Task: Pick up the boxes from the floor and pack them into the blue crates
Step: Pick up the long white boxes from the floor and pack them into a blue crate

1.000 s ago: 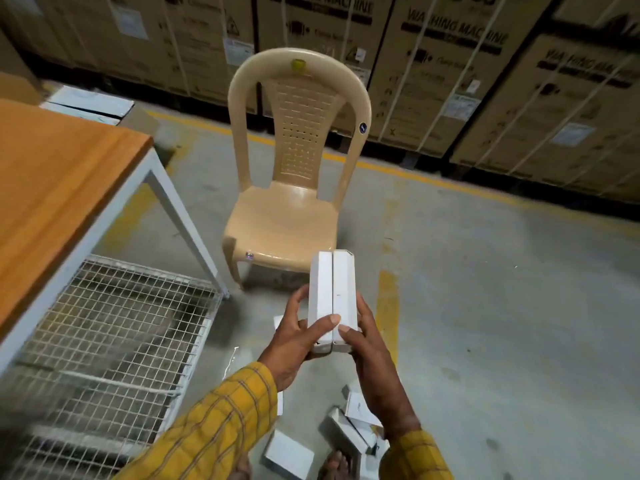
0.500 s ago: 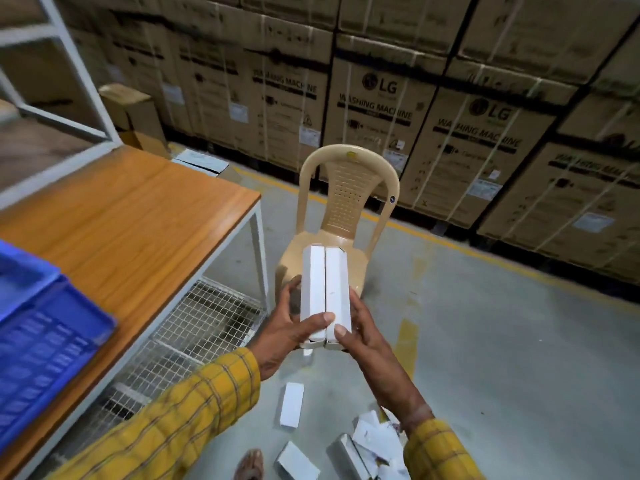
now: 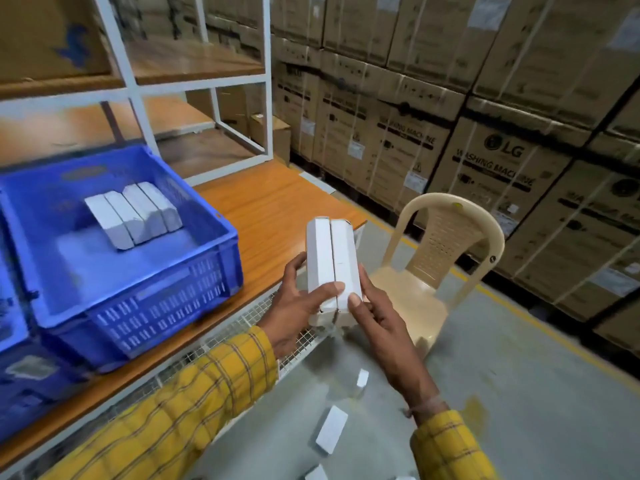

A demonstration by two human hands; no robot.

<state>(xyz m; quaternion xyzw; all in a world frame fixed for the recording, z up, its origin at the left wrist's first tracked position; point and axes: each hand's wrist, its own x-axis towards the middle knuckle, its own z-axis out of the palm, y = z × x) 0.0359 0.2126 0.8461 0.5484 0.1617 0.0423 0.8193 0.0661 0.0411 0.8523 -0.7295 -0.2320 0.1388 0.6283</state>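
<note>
Two white boxes (image 3: pixel 332 261) stand upright side by side, pressed together between my hands above the table's right end. My left hand (image 3: pixel 298 310) grips the left box, thumb across its front. My right hand (image 3: pixel 377 320) grips the right box from the other side. A blue crate (image 3: pixel 145 306) sits on the orange table (image 3: pixel 277 209) to the left, with several white boxes (image 3: pixel 135 216) lined up inside it. More white boxes (image 3: pixel 331 433) lie on the grey floor below my arms.
A second blue crate (image 3: pixel 20 382) shows at the left edge. A beige plastic chair (image 3: pixel 443 258) stands right of the table. A white-framed shelf (image 3: pixel 194 84) rises behind the crate. Stacked washing-machine cartons (image 3: pixel 491 161) line the back wall. A wire mesh shelf (image 3: pixel 239 327) runs under the table.
My view has swung up and left from the floor to the table, bringing the blue crate into sight. Both hands have kept hold of the two boxes and carried them toward the table.
</note>
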